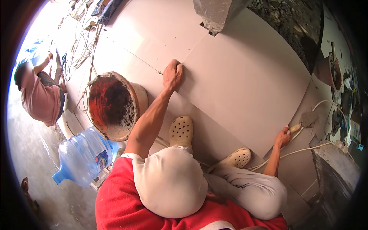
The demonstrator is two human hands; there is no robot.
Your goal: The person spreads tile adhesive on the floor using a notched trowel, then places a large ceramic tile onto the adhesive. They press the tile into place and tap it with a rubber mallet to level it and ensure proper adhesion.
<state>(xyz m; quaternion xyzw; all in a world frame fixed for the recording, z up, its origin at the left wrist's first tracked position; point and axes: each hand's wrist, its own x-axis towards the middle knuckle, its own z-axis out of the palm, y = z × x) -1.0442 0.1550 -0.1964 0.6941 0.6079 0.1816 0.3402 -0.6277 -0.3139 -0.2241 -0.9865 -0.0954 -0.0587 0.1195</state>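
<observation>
My left hand (173, 74) is closed, knuckles up, over the seam at the corner of a large pale floor tile (245, 76). Its fingertips are tucked underneath, and whatever they may hold is hidden. A trowel (308, 119) with a yellowish handle and a mortar-caked blade is in my right hand (283, 137), low over the floor beside the tile's right edge. Left of my left forearm, a reddish bucket (140, 96) tilts toward me, grey mortar (126, 111) smeared inside it.
A clear blue water jug (78, 155) lies near the bucket. Cables (295, 153) run past my shoes (181, 130). A concrete post (216, 15) stands at the tile's far edge, with rough rubble (291, 28) beyond. Another bucket (326, 71) is far right. A person (44, 92) crouches at left.
</observation>
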